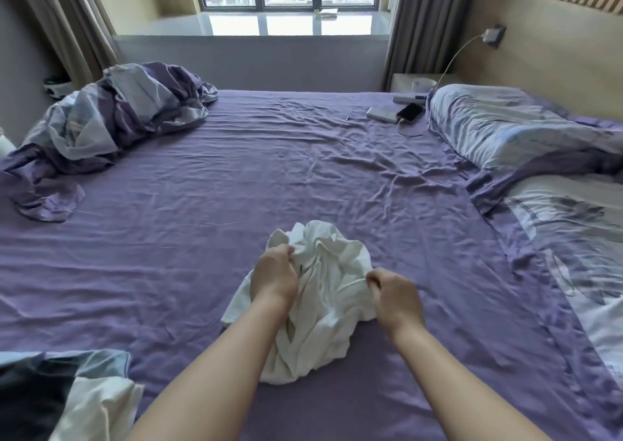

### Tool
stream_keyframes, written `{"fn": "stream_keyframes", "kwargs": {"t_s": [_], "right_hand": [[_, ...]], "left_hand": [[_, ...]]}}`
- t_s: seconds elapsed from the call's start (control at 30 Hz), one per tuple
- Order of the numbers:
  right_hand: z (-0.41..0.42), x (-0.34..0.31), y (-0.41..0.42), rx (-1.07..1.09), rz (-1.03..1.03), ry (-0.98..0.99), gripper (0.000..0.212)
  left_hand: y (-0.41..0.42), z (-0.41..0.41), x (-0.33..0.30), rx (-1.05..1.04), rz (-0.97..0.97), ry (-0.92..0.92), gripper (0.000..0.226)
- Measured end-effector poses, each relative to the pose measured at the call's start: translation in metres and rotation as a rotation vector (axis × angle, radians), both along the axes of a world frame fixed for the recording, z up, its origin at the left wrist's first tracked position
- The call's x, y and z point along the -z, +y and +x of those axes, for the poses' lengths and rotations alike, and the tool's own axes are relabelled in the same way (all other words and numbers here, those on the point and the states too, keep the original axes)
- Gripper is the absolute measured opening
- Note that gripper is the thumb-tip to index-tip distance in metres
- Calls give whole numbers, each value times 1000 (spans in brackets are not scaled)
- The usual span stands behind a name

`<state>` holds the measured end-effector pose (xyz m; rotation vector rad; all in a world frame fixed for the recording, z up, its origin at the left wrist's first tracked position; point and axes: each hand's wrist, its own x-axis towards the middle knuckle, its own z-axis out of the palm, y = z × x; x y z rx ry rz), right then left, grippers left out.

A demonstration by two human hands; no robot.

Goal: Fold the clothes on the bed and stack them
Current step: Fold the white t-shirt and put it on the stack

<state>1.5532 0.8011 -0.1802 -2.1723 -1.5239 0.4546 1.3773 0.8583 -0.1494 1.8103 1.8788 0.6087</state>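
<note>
Purple bed (303, 157), white garment (323, 292) bunched in both hands' fingers (290, 250)

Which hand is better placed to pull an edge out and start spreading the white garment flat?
Probably the right hand: it pinches an outer edge of the white garment, while the left hand grips into its bunched middle.
</note>
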Motion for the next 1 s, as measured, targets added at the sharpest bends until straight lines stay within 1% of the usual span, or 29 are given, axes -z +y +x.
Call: {"fn": "stream_keyframes", "kwargs": {"t_s": [0.1, 0.17, 0.33, 0.47, 0.57, 0.6, 0.67, 0.73, 0.77, 0.8, 0.87, 0.9, 1.0], "right_hand": [[14, -33, -7, 56, 195, 165, 16], [20, -61, -11, 68, 268, 234, 14], [16, -145, -19, 92, 378, 310, 8], [1, -224, -33, 65, 439, 469, 8], [-16, -286, -52, 9, 490, 461, 9], [-23, -307, -60, 1, 516, 463, 10], [-37, -346, -76, -10, 553, 502, 12], [-53, -381, -94, -20, 582, 570, 11], [-61, -397, -103, -29, 596, 606, 14], [-68, -411, -112, -37, 610, 648, 18], [-81, -438, -132, -48, 628, 737, 21], [-85, -448, -137, -51, 639, 778, 20], [-98, -490, -165, -45, 697, 886, 19]], "left_hand": [[2, -17, -29, -47, 81, -44, 25], [1, -30, -55, -86, 111, -77, 22], [-8, -62, -129, -92, 172, -88, 20], [-32, -79, -185, -58, 185, -80, 19], [-56, -88, -226, 14, 183, -66, 20], [-65, -91, -238, 52, 160, -35, 22], [-86, -96, -257, 143, 71, 88, 30], [-110, -98, -273, 260, -5, 216, 47], [-123, -97, -280, 314, -26, 209, 54], [-135, -96, -287, 362, -40, 158, 58], [-161, -92, -301, 419, -68, 21, 62], [-172, -87, -304, 438, -82, -13, 63], [-211, -83, -310, 462, -150, -49, 68]]}}
